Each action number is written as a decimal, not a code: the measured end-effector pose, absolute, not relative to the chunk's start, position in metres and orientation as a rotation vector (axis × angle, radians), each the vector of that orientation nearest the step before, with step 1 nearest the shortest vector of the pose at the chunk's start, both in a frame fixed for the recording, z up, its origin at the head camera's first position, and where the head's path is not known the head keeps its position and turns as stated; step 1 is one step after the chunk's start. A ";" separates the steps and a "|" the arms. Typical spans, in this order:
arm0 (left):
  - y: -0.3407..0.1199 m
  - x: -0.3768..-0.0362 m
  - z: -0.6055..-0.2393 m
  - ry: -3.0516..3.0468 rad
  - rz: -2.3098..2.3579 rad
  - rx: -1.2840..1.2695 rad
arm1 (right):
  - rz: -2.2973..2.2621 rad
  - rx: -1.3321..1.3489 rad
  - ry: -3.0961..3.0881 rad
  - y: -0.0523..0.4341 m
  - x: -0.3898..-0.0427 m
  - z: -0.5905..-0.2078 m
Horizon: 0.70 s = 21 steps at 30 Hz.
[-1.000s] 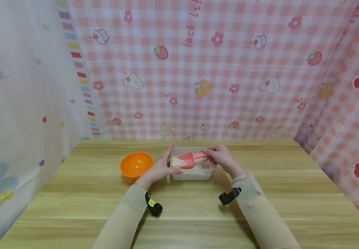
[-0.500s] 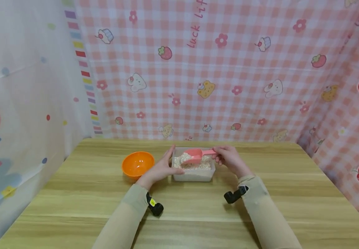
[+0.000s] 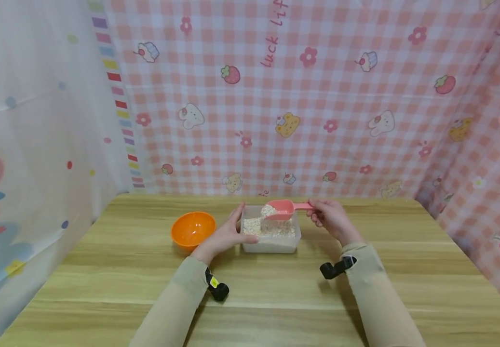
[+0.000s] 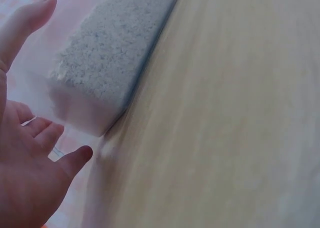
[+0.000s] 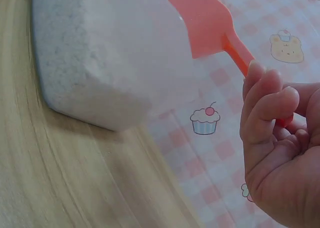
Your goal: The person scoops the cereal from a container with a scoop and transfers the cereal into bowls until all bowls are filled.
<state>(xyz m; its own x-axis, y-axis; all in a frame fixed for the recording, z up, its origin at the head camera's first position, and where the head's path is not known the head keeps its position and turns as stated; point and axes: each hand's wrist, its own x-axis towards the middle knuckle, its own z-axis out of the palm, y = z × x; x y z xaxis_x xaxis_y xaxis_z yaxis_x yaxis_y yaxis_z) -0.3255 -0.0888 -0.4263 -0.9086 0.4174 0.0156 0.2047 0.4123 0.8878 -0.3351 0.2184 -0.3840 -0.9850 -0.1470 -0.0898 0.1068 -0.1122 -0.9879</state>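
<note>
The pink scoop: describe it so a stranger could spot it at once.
Start at the wooden table and find the clear tub of pale flakes near its middle, to the right of an orange bowl. The pink scoop hangs just above that tub, its handle pinched by the right hand. It is the only pink plastic piece and carries a heap of flakes.

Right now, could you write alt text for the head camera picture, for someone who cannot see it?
A person's right hand holds a pink scoop of pale grains above a clear tub of the same grains, while the left hand rests open against the tub's side. An orange bowl sits left of the tub on a wooden table.
</note>
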 end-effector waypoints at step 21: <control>-0.158 -0.318 -0.375 2.691 1.425 0.863 | -2.193 -0.067 2.031 0.219 -0.335 -0.382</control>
